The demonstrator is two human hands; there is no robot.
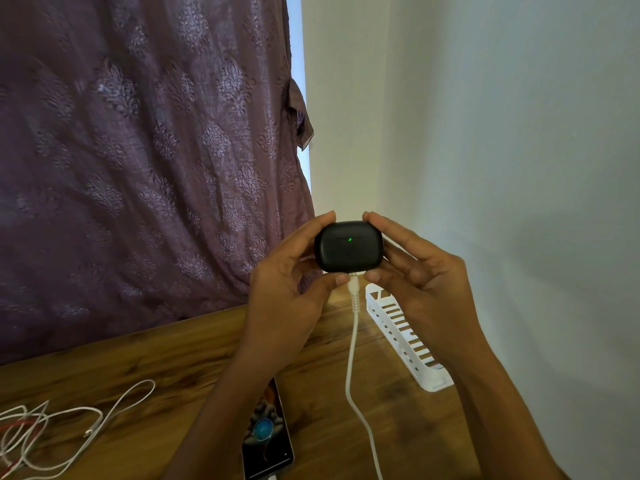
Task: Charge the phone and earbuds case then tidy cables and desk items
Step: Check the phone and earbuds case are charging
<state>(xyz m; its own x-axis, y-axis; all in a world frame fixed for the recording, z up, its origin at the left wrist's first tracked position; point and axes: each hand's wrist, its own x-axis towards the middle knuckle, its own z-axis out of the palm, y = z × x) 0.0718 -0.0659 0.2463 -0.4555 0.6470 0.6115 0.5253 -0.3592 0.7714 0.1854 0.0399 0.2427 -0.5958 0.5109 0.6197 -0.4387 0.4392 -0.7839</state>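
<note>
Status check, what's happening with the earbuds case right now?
Both hands, left and right, grip the black earbuds case above the desk. White cable plugged in, green light on. Nothing in the way.

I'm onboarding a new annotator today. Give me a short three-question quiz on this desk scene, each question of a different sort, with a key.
1. True or false: the black rounded earbuds case shows a green light.
2. Which holds the case? A) left hand only B) right hand only C) both hands
3. Fill in: the white charging cable enters the case at its ___ edge.

Key: 1 true; 2 C; 3 bottom. The lit smartphone lies on the wooden desk below the left forearm; the white slotted plastic tray sits by the wall.
</note>
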